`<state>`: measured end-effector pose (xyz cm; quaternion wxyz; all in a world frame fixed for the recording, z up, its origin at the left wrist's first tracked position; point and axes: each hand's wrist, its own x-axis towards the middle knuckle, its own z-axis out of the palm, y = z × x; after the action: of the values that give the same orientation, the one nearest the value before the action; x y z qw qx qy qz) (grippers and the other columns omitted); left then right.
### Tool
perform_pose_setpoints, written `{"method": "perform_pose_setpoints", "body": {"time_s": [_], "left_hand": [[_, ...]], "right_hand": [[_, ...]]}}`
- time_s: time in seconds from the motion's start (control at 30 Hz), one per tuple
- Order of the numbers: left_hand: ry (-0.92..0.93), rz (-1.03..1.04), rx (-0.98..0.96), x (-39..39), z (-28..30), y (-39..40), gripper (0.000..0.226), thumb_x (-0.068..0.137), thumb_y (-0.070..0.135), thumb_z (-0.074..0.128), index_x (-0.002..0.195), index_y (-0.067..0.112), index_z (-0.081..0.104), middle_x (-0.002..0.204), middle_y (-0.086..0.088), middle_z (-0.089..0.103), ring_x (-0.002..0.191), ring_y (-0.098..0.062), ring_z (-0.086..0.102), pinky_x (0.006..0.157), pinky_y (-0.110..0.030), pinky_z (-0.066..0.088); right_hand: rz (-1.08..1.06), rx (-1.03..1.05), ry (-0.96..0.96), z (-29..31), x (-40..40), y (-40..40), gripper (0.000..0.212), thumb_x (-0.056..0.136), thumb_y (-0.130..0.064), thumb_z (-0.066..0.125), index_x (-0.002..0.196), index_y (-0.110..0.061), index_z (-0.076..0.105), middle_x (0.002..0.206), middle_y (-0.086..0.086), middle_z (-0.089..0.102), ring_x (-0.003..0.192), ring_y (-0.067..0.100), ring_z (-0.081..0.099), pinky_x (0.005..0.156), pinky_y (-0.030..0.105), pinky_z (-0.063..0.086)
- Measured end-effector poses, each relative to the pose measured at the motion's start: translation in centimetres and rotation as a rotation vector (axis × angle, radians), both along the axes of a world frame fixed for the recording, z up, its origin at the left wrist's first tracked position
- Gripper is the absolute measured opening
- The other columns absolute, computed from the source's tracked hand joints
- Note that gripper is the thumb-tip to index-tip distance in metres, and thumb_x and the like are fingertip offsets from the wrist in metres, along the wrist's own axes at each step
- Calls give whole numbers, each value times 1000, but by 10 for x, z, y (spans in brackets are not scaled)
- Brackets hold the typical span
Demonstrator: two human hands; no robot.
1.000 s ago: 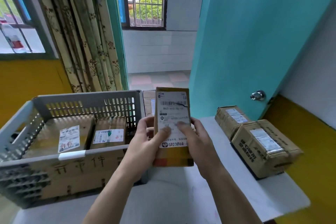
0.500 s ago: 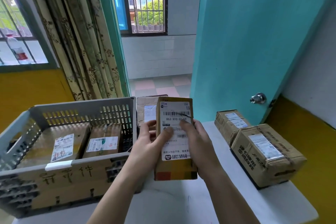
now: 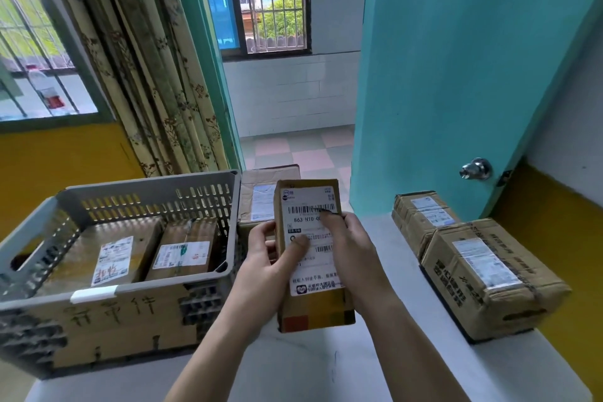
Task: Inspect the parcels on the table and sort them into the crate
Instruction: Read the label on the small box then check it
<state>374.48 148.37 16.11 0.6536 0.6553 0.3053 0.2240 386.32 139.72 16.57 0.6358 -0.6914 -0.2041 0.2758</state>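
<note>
Both hands, left (image 3: 264,271) and right (image 3: 354,258), grip the upright parcel (image 3: 315,303) above the table (image 3: 326,369), thumbs pressed on its label (image 3: 311,206), with the crate (image 3: 146,202) holding two boxes to the left and two boxes (image 3: 473,264) stacked to the right.

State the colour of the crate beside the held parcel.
Grey, seen in the head view: crate.
</note>
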Motion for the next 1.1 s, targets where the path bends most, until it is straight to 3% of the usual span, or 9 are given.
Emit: {"method": "perform_pose_setpoints", "body": {"time_s": [0.27,0.4,0.57,0.67,0.8,0.93,1.03,1.1], "left_hand": [[13,-12,-7,2,-2,3,61,87,52,72,137,41,40,120,-3,72,95,-22,78,83,-49,64],[-5,-33,-38,-5,0,9,50,90,45,72,132,42,44,119,-7,72,94,-22,78,83,-47,64],[-43,-47,-144,-20,7,28,65,83,47,72,139,31,45,121,-13,72,96,-28,78,80,-46,64],[-35,-57,-120,-28,10,38,65,80,49,72,137,34,46,120,-9,74,96,-26,78,81,-46,64],[-38,-53,-106,-33,13,48,65,78,50,75,136,34,50,122,-7,74,99,-26,78,88,-51,63],[-61,-86,-159,-41,13,56,39,94,36,67,130,26,57,111,-9,78,98,-29,78,78,-42,64],[-55,-80,-116,-43,12,60,33,98,35,63,129,24,61,107,-7,79,96,-26,78,76,-37,64],[-28,-16,31,-43,10,61,34,98,35,65,131,29,60,105,0,79,91,-16,78,71,-28,63]], "right_hand": [[-23,-19,-30,1,1,2,16,104,-47,45,113,-36,53,104,-5,71,84,18,74,77,40,65],[-5,20,30,1,-6,4,19,102,-46,51,116,-35,55,106,-4,73,85,20,76,78,42,64],[85,101,70,6,-16,7,35,93,-42,60,126,-33,57,108,-4,74,89,17,76,72,33,63],[59,116,27,7,-27,11,23,102,-32,56,124,-34,56,107,-5,73,85,11,75,66,26,61],[46,127,15,6,-38,17,23,101,-35,56,125,-33,55,108,-6,71,83,7,75,64,23,59],[76,184,40,5,-42,20,45,88,-54,63,128,-32,58,112,-5,74,95,10,75,72,29,62],[38,170,18,0,-44,23,44,86,-56,65,126,-40,59,115,-10,73,98,12,74,78,34,64],[-29,148,-47,-1,-45,27,39,88,-53,70,123,-43,56,114,-16,70,96,11,74,78,33,64]]}}
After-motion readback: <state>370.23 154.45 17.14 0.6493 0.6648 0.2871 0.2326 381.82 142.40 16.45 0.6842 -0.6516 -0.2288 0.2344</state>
